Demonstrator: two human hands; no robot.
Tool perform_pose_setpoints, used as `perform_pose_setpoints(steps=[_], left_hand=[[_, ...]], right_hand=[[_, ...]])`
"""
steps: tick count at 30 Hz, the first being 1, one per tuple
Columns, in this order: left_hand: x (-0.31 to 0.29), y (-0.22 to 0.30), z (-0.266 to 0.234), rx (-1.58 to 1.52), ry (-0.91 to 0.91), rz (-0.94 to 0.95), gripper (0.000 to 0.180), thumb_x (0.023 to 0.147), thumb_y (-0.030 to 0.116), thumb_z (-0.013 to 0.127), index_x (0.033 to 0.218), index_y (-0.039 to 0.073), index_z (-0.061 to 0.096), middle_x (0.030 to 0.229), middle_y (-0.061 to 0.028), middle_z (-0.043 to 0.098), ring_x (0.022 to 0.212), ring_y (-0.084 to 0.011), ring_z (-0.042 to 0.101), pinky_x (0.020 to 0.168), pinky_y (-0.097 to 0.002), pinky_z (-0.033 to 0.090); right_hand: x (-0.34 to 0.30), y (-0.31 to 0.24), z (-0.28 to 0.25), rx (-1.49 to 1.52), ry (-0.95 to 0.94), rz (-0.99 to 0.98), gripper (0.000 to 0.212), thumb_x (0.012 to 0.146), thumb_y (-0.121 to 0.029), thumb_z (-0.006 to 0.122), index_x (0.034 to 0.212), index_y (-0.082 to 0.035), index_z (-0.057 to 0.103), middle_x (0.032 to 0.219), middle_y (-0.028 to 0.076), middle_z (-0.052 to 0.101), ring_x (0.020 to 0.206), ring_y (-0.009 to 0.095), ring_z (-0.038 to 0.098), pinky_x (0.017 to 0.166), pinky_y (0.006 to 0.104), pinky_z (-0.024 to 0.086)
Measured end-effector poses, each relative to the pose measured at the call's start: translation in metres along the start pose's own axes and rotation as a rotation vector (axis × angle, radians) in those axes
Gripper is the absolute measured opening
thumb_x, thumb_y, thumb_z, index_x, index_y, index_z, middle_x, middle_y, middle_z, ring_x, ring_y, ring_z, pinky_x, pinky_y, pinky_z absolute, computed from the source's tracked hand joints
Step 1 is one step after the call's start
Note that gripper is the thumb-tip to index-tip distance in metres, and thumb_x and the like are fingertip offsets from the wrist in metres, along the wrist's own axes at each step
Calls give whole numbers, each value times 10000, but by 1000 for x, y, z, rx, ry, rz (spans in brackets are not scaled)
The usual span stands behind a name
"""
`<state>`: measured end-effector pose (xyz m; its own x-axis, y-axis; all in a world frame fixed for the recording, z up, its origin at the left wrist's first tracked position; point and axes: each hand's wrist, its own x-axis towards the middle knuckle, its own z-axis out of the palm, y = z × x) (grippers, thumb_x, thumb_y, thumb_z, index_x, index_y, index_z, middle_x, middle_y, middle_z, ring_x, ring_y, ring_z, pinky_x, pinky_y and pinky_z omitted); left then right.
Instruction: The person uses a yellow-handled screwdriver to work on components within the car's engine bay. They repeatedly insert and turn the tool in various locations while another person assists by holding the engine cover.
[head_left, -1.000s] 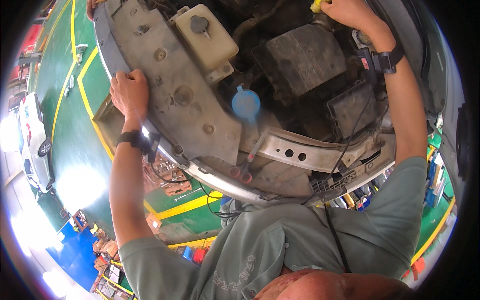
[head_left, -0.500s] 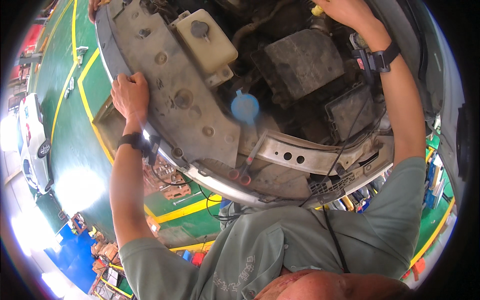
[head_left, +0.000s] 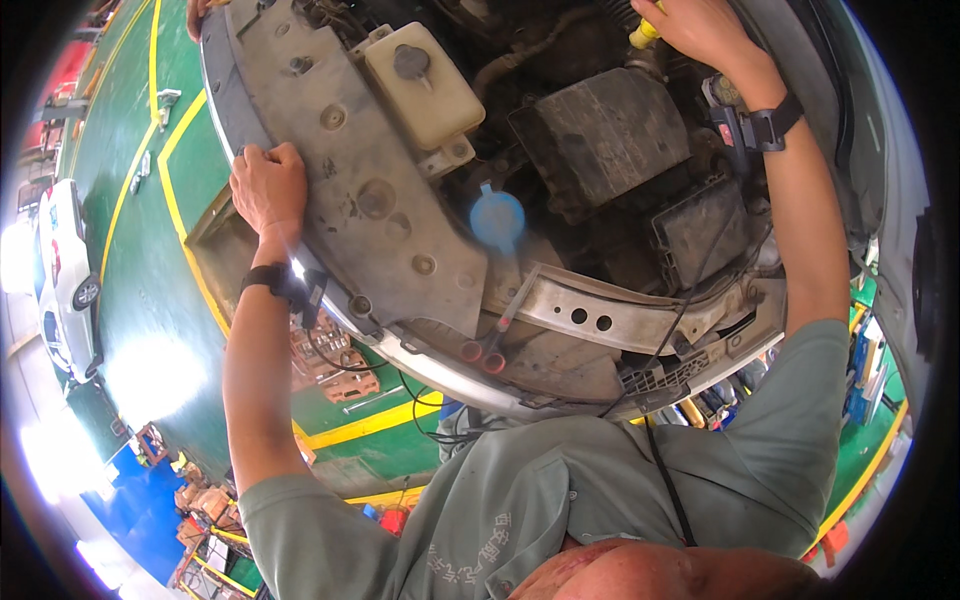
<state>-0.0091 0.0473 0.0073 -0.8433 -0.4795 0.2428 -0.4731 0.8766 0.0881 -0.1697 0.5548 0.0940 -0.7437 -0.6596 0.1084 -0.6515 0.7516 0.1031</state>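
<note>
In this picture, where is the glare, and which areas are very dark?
Head view: strong white glare on the glossy green floor, at left; head view: deep shadow around the dusty black rectangular plastic box; head view: the picture's corners are black.

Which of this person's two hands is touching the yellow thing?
The right hand: its fingers touch the yellow thing. The left hand rests on the car's front edge.

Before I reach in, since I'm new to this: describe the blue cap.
Start at the long grey panel by the left hand. Right of it sits a boxy, dark-capped tank. Below and right of that tank in the picture is the blue cap: round, tabbed and bright blue amid dark parts.
</note>
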Motion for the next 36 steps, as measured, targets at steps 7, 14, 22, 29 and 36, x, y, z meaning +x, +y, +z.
perform_pose_setpoints(steps=[7, 14, 22, 29, 36], left_hand=[[-1, 6, -5, 6, -19, -6, 342, 926, 334, 513, 962, 12, 621, 1144, -214, 650, 1130, -426, 593, 961, -516, 470], [-1, 4, -3, 11, 23, 17, 310, 920, 305, 527, 941, 16, 638, 1103, -215, 661, 1092, -422, 603, 940, -517, 480], [0, 3, -4, 8, -27, -6, 344, 931, 339, 517, 962, 14, 625, 1165, -218, 653, 1134, -436, 588, 962, -524, 467], [-1, 2, -1, 4, -13, 2, 331, 930, 331, 523, 958, 16, 622, 1155, -217, 655, 1133, -436, 589, 951, -523, 474], [-2, 4, -3, -6, -10, -4, 343, 931, 337, 517, 966, 14, 629, 1162, -222, 654, 1130, -437, 594, 958, -517, 475]], right_hand=[[-2, 4, -3, -7, -10, 1, 228, 981, -235, 597, 1022, -18, 654, 886, 225, 690, 871, 430, 666, 768, 512, 525], [-5, 3, -4, -3, -3, 2, 232, 987, -240, 593, 1030, -22, 657, 893, 225, 692, 881, 432, 666, 777, 515, 525], [-7, 3, -2, 5, 2, 5, 237, 995, -247, 587, 1039, -26, 661, 901, 225, 695, 892, 434, 666, 787, 518, 526], [-6, 2, -1, -7, -1, 21, 242, 1001, -252, 583, 1048, -29, 664, 909, 225, 698, 902, 436, 667, 796, 521, 526], [-9, -2, -1, -2, 10, 33, 247, 1007, -258, 578, 1056, -33, 667, 916, 225, 701, 912, 438, 667, 804, 524, 526]])
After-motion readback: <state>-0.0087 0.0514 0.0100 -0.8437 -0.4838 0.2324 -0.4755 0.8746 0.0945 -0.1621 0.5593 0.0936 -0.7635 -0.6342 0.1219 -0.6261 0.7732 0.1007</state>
